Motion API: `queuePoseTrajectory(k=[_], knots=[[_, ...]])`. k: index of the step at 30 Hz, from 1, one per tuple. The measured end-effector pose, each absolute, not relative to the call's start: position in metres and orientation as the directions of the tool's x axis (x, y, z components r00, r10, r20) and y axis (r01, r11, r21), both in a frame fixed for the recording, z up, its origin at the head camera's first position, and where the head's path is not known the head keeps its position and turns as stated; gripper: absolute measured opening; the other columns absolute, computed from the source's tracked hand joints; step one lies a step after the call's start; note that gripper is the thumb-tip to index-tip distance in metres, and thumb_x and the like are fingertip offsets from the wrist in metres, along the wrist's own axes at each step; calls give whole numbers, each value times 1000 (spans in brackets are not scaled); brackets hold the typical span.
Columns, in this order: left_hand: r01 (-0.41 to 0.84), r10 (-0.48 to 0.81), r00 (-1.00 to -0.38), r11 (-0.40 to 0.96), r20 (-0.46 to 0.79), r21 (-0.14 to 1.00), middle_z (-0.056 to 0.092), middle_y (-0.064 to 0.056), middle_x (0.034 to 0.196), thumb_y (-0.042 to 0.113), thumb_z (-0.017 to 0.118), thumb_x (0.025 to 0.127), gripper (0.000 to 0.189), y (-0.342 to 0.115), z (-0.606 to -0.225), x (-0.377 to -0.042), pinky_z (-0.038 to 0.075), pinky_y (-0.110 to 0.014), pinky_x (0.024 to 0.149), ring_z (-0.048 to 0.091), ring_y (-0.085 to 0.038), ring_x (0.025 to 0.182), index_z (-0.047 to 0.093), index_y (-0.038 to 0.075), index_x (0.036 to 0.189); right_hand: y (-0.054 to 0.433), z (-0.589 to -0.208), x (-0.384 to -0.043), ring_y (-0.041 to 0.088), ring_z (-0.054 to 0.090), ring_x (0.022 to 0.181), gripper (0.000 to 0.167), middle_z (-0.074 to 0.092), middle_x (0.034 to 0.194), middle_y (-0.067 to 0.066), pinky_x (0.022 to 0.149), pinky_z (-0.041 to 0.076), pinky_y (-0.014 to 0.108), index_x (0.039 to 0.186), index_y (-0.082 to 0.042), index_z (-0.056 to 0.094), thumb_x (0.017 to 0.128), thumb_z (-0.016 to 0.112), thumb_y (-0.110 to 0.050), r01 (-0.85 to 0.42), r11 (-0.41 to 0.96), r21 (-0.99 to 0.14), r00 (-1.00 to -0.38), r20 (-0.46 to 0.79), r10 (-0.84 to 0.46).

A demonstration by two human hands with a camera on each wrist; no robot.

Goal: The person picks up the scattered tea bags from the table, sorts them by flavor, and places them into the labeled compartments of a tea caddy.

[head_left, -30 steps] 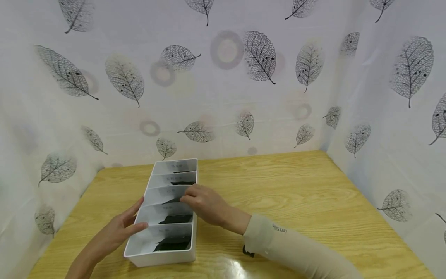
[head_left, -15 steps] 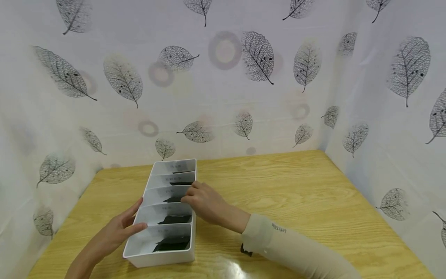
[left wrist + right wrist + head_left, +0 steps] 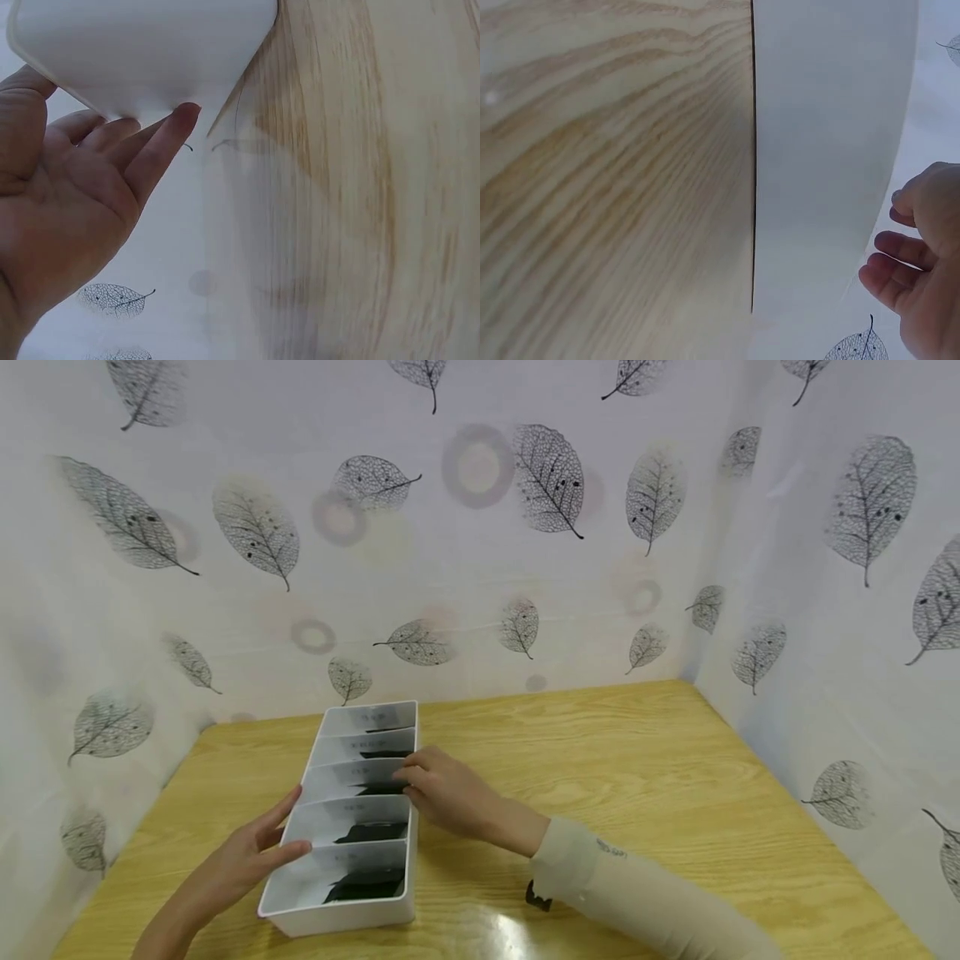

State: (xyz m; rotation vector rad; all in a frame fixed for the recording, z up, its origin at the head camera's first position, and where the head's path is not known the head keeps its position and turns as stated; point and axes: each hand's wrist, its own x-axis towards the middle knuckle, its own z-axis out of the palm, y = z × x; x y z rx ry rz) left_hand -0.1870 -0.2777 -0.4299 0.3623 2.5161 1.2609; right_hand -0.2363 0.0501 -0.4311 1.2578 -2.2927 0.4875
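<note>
A long white compartment box (image 3: 337, 920) stands on the wooden table, with dark flat pieces in its compartments. My left hand (image 3: 243, 860) holds the box's left wall, thumb over the rim; in the left wrist view its fingers (image 3: 161, 150) lie against the outer side. My right hand (image 3: 450, 793) reaches over the right rim at the middle compartment, its loosely bent fingers slightly apart above a dark piece (image 3: 381, 789). Nothing shows between the right fingers (image 3: 885, 281) in the right wrist view, where the box wall (image 3: 817, 150) covers the compartment.
A small black object (image 3: 537, 897) lies on the table (image 3: 637, 760), partly behind the right sleeve (image 3: 637, 885). A white leaf-patterned curtain (image 3: 480, 568) surrounds the back and sides. Pale labels with dark, unreadable marks sit on the compartment walls.
My right fingers have loosened and spread slightly over the middle compartment, where the dark piece lies lower than a second ago. My left hand keeps its place on the box.
</note>
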Motion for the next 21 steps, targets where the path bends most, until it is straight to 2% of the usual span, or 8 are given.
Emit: queuePoseTrajectory(k=[5, 7, 9, 12, 14, 16, 18, 21], knots=[[101, 328, -934, 626, -144, 773, 15, -24, 169, 33, 64, 104, 85, -280, -429, -185, 49, -24, 90, 41, -50, 141, 11, 6, 166, 63, -425, -237, 25, 61, 114, 28, 67, 121, 11, 102, 48, 31, 124, -1, 70, 99, 71, -13, -841, 535, -83, -480, 570, -666], [124, 325, -939, 627, -113, 769, 16, -26, 168, 32, 62, 106, 83, -280, -429, -184, 49, -26, 91, 40, -51, 141, 12, 4, 166, 70, -422, -237, 27, 60, 118, 33, 66, 125, 13, 104, 47, 35, 128, 0, 68, 100, 70, -17, -823, 560, -98, -516, 542, -663], [164, 313, -948, 640, -60, 750, 20, -27, 166, 31, 61, 106, 81, -281, -429, -184, 51, -28, 91, 40, -51, 141, 13, 2, 165, 77, -420, -238, 31, 57, 125, 41, 62, 133, 17, 108, 45, 39, 135, 1, 63, 103, 68, -24, -787, 603, -129, -580, 486, -653], [202, 280, -960, 668, 10, 716, 23, -30, 165, 31, 59, 108, 79, -282, -427, -185, 54, -42, 94, 39, -54, 141, 14, 1, 165, 88, -418, -239, 39, 46, 139, 54, 50, 150, 22, 113, 39, 48, 147, -1, 52, 106, 61, -36, -712, 681, -171, -686, 375, -623], [204, 238, -970, 712, 42, 672, 25, -32, 163, 34, 58, 108, 79, -285, -425, -184, 54, -52, 94, 44, -56, 135, 14, 1, 165, 95, -417, -240, 43, 35, 147, 62, 38, 159, 23, 115, 34, 56, 155, -4, 44, 107, 56, -43, -661, 722, -206, -746, 291, -599], [201, 207, -976, 749, 65, 631, 25, -34, 162, 36, 57, 108, 80, -290, -423, -184, 49, -63, 94, 46, -60, 131, 13, 1, 165, 103, -416, -243, 46, 26, 151, 67, 29, 164, 24, 114, 32, 62, 159, -6, 39, 107, 53, -46, -625, 747, -229, -779, 239, -579], [208, 191, -977, 780, 92, 590, 26, -36, 160, 37, 57, 108, 81, -296, -421, -183, 46, -68, 94, 45, -63, 129, 14, -1, 164, 112, -417, -245, 46, 18, 153, 71, 21, 167, 24, 115, 28, 65, 162, -9, 33, 107, 50, -50, -591, 772, -236, -807, 189, -560], [231, 187, -973, 803, 136, 549, 24, -38, 160, 36, 59, 107, 82, -304, -419, -181, 35, -74, 100, 34, -64, 136, 15, -5, 163, 126, -418, -249, 46, 12, 155, 74, 17, 169, 24, 116, 25, 66, 164, -9, 29, 107, 49, -52, -561, 798, -222, -828, 156, -539]])
